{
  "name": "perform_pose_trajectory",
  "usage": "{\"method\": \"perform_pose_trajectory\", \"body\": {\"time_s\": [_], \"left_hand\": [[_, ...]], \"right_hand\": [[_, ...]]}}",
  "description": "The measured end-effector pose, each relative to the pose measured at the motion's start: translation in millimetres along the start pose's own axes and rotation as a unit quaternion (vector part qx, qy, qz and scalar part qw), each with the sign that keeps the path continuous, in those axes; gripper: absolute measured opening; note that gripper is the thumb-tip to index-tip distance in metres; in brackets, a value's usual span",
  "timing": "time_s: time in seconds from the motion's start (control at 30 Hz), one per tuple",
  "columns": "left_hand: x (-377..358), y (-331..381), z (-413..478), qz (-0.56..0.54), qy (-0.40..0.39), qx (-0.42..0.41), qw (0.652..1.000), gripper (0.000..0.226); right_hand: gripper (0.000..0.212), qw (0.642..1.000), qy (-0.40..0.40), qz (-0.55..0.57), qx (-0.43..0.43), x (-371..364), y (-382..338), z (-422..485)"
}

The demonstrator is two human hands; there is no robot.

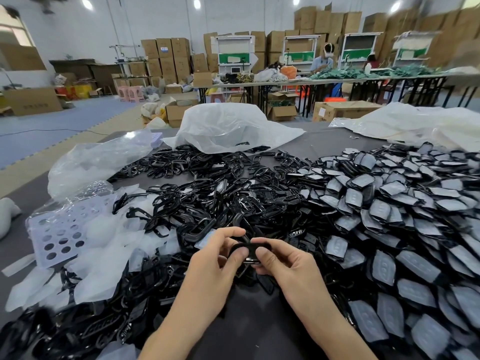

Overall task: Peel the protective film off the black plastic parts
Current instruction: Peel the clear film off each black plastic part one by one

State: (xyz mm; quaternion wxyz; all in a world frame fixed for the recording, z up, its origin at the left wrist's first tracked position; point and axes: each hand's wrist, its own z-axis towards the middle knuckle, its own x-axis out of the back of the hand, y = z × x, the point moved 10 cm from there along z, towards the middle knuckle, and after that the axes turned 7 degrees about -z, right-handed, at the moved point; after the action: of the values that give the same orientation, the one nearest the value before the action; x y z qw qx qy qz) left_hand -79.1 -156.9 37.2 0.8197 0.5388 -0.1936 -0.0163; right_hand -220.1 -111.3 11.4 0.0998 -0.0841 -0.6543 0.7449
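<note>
Grey table (262, 328); hands (249, 255) pinch glossy black plastic part (250, 247).

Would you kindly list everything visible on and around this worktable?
Filmed parts: large pile, black with grey film, table right.
Bare frames: large pile, black, table centre.
Peeled films: many, translucent white, table left.
Perforated sheet: one, pale lilac, far left.
Plastic bags: several, clear white, table rear.
Cardboard boxes: many, brown, background.
Held part: one, black, between both hands.
Left hand: one, grip on the part.
Right hand: one, likewise.
</note>
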Motion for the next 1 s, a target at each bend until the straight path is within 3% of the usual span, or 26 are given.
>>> {"method": "perform_pose_trajectory", "body": {"time_s": [0.17,0.27,0.37,0.5,0.7,0.87,1.0], "left_hand": [[10.5,3.1,-0.2,0.175,0.045,-0.045,0.982,0.024],[29.6,-1.8,1.6,0.313,0.091,-0.055,0.944,0.036],[40.0,-14.7,1.7,0.41,0.109,-0.021,0.905,0.03],[40.9,-21.9,2.9,0.424,0.091,0.006,0.901,0.018],[40.4,-25.5,5.3,0.443,0.092,0.021,0.891,0.031],[42.4,-22.3,3.4,0.442,0.103,0.019,0.891,0.017],[42.1,-4.2,1.1,0.324,0.123,-0.034,0.937,0.019]], "right_hand": [[0.028,0.996,0.047,-0.082,-0.004,9.6,10.9,2.0],[0.028,0.994,0.075,-0.075,-0.003,18.0,12.4,4.5],[0.029,0.995,0.085,-0.05,-0.006,20.9,13.7,5.2],[0.028,0.996,0.087,-0.029,-0.008,21.6,13.4,5.1],[0.023,0.995,0.095,-0.012,-0.015,24.3,14.7,4.5],[0.015,0.995,0.096,-0.004,-0.023,25.3,17.2,5.7],[0.013,0.994,0.101,0.018,-0.034,27.8,20.7,6.8]]}}
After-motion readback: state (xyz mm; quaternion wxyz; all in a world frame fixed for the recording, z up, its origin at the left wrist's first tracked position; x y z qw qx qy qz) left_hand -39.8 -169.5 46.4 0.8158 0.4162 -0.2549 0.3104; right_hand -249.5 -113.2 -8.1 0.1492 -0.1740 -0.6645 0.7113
